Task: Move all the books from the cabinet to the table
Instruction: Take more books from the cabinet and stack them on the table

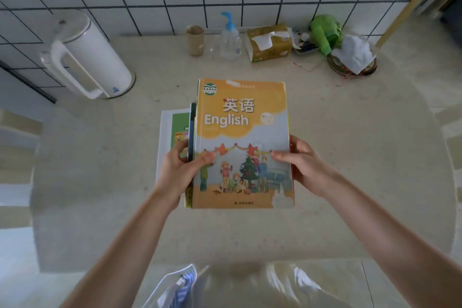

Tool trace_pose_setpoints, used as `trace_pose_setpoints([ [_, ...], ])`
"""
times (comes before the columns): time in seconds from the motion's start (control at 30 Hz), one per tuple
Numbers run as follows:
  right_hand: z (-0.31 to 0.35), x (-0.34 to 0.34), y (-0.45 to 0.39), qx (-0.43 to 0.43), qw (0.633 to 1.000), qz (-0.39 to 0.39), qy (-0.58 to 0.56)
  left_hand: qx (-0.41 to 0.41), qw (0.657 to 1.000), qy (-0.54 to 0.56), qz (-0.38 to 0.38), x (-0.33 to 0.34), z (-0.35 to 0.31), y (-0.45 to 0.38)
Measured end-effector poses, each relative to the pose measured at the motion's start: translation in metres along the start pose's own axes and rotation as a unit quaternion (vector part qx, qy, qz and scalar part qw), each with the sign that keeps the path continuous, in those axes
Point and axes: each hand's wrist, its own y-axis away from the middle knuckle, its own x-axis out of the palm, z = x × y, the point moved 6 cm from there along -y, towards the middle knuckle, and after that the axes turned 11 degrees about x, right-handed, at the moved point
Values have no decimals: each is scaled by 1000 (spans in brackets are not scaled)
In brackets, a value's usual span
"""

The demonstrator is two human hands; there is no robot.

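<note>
White tiles back a beige table (100, 170). Left hand (180, 170) and right hand (306, 165) each grip a side of the book stack (242, 137) above it.

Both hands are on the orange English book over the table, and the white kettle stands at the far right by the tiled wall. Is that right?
Not quite. The head view shows the white kettle at the far left of the table, by the tiled wall, not the right. The rest holds: the left hand and right hand both grip the orange English book over the table.
</note>
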Motion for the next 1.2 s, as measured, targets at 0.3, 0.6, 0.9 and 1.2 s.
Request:
trace_pose_setpoints([
  [0.3, 17, 84, -67, 80, 995, -65, 10, -61, 998, -29, -19, -82, 11, -49],
  [0.6, 28, 106, -98, 128, 984, -88, 82, -115, 992, -2, -46, -99, 39, -62],
  [0.9, 25, 102, -97, 104, 982, -117, 103, -106, 994, -16, -38, -96, 39, -63],
  [1.2, 18, 110, -90, 50, 971, -94, 214, -72, 989, -123, -30, -101, 37, -67],
])
